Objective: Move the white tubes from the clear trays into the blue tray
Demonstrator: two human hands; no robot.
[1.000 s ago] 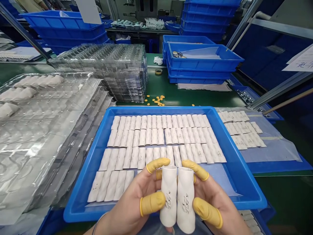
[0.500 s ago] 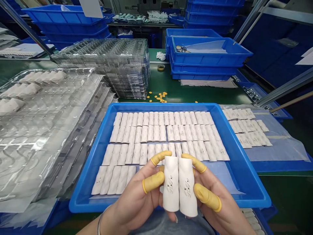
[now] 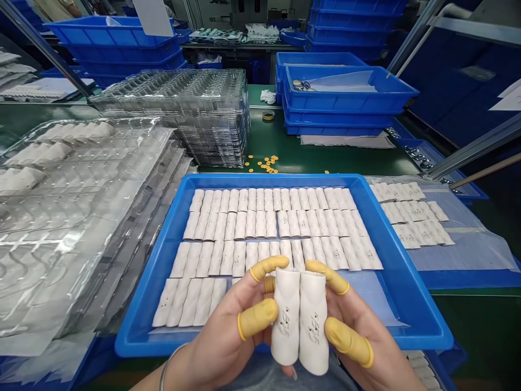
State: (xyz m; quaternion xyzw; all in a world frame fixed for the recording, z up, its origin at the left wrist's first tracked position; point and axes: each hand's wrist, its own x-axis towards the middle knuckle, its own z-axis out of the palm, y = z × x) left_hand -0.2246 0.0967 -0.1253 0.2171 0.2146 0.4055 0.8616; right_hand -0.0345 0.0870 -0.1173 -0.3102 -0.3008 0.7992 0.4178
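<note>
My left hand (image 3: 228,336) grips a white curved sleeve-like piece (image 3: 285,320), and my right hand (image 3: 358,342) grips a second white piece (image 3: 313,326) pressed side by side against it. Both pieces stand upright with dark handwritten marks facing me. Yellow finger cots cover my thumbs and forefingers. The hands hover over the near edge of a blue tray (image 3: 411,293), which holds rows of many similar white pieces (image 3: 277,222) on a sheet.
Clear plastic blister trays (image 3: 61,217) spread on the left, some holding white pieces; a tall stack of them (image 3: 195,114) stands behind. Stacked blue bins (image 3: 345,103) at back right. More white pieces (image 3: 411,214) lie on plastic at right. Small yellow bits (image 3: 264,162) dot the green table.
The two pieces and both hands stay together; they have shifted slightly, with my left thumb slid a little lower on its piece. The view has tilted a bit.
</note>
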